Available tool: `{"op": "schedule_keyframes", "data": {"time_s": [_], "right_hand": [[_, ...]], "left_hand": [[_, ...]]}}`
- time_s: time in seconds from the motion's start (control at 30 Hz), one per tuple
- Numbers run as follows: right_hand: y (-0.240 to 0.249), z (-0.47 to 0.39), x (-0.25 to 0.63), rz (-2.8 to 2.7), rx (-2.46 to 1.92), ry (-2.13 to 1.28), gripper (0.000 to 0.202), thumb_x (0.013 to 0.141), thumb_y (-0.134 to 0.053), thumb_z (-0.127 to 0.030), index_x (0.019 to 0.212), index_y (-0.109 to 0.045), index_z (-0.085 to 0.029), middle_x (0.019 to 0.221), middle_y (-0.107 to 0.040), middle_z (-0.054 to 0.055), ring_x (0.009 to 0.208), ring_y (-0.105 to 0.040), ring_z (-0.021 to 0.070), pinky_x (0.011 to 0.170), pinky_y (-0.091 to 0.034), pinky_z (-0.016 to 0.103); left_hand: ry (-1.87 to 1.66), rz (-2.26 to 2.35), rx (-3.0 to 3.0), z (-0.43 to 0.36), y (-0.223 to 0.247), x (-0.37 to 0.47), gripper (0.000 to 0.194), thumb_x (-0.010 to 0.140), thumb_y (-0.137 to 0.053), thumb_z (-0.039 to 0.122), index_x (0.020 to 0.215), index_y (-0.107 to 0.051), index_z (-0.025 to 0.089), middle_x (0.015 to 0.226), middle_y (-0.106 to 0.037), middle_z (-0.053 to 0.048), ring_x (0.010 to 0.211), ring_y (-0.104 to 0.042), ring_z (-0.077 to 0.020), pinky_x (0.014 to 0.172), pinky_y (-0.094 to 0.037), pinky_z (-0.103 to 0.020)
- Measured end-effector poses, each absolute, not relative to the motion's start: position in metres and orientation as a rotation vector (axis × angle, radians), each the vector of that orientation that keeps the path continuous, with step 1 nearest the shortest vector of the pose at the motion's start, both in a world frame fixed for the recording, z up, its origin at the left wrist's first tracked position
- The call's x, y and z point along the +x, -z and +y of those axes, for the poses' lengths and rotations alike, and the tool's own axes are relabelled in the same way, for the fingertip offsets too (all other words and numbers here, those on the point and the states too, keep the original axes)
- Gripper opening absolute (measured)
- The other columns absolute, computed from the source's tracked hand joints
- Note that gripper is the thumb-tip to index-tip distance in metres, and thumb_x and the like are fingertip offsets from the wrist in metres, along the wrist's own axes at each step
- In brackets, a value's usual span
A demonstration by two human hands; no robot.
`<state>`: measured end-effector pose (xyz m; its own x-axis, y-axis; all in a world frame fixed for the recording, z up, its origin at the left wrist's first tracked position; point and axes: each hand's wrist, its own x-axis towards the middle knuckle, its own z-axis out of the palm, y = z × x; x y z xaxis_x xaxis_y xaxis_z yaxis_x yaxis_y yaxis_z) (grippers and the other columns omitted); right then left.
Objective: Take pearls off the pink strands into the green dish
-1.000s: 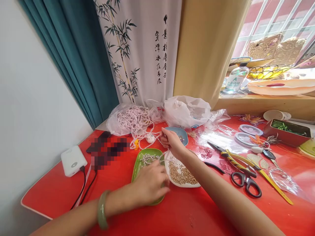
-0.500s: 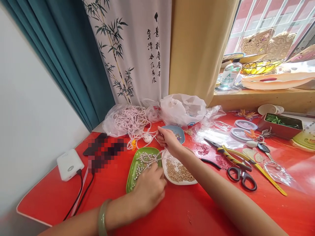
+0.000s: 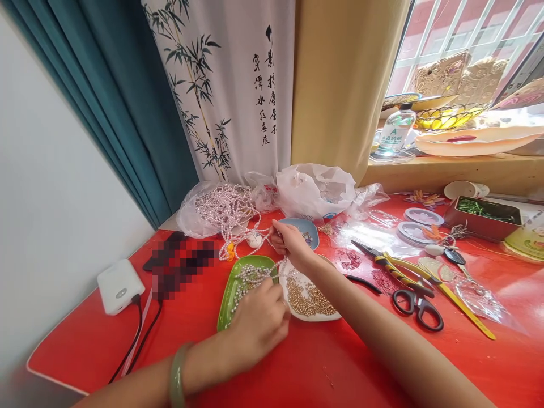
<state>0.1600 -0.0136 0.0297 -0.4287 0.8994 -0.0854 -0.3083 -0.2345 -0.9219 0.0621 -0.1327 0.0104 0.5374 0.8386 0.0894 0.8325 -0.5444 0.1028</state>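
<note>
My left hand (image 3: 260, 318), a green bangle on its wrist, is closed over the near right edge of the green tray (image 3: 224, 297). Its fingertips are hidden under the hand. Silvery pearl beads (image 3: 250, 277) lie in that tray. My right hand (image 3: 292, 242) is raised in a pinch in front of the blue dish (image 3: 313, 229); what it grips is too small to make out. Below its wrist is a white dish (image 3: 293, 310) with gold beads (image 3: 312, 299). Pink pearl strands (image 3: 225, 207) trail from a plastic bag toward my right hand.
Pliers (image 3: 393, 266) and black-handled scissors (image 3: 419, 309) lie to the right, near a red box (image 3: 482, 218) of green wire. A white plastic bag (image 3: 314, 190) sits at the back. At left are a white device (image 3: 121, 286) and cables.
My left hand has shifted very slightly to the right at the tray's edge, still closed. My right hand stays pinched in about the same place.
</note>
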Motion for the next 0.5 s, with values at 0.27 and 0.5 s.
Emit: {"op": "schedule_keyframes", "data": {"time_s": [0.27, 0.5], "right_hand": [[-0.025, -0.009, 0.159, -1.105, -0.818, -1.797, 0.024, 0.076, -0.048, -0.036, 0.061, -0.041, -0.017, 0.04, -0.024, -0.01, 0.035, -0.014, 0.0031, 0.037, -0.007, 0.02], [-0.027, -0.009, 0.163, -1.095, -0.85, -1.789, 0.023, 0.073, -0.05, -0.034, 0.06, -0.041, -0.017, 0.04, -0.024, -0.009, 0.036, -0.015, 0.0032, 0.037, -0.007, 0.019]], "left_hand": [[-0.431, 1.46, 2.542, -0.1, -0.03, 0.074, 0.013, 0.075, -0.05, 0.02, 0.075, -0.063, 0.019, 0.083, -0.056, -0.003, 0.088, -0.046, -0.0183, 0.068, -0.039, -0.028], [-0.553, 1.424, 2.482, -0.089, -0.033, 0.078, 0.009, 0.071, -0.051, 0.016, 0.071, -0.06, 0.019, 0.084, -0.058, -0.002, 0.09, -0.048, -0.0177, 0.07, -0.04, -0.027]]}}
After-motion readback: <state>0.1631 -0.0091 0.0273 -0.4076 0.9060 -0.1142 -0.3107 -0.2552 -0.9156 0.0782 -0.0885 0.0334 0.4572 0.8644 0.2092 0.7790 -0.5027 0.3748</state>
